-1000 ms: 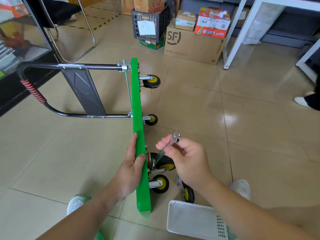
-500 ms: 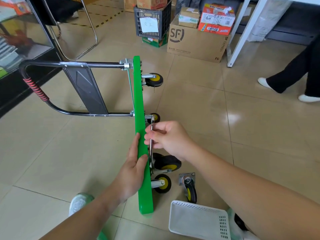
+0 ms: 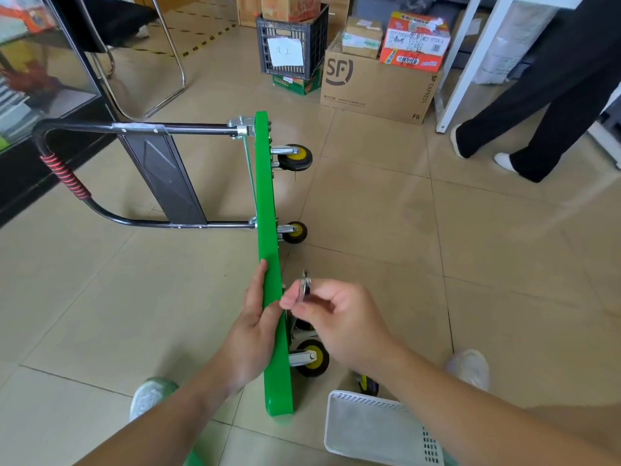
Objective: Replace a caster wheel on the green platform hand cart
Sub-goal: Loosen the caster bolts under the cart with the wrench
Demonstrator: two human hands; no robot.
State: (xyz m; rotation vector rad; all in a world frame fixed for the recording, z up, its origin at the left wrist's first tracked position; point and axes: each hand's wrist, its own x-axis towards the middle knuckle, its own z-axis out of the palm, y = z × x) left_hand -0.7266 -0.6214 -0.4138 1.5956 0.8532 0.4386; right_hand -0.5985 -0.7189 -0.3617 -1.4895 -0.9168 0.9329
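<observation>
As right hand (image 3: 339,317) pinches tool (image 3: 305,287), cart (image 3: 267,196) stands beside.

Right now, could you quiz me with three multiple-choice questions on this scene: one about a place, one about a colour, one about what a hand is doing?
1. Where is the white basket? A on the floor; B on a shelf; C on a stool.
2. What colour are the caster hubs? A red; B yellow; C blue.
3. What is the right hand doing? A pinching a metal tool; B resting open; C waving.
1 A: it sits directly on the floor.
2 B: each visible hub is yellow.
3 A: its fingers pinch the tool while the left hand grips the green platform.
</observation>
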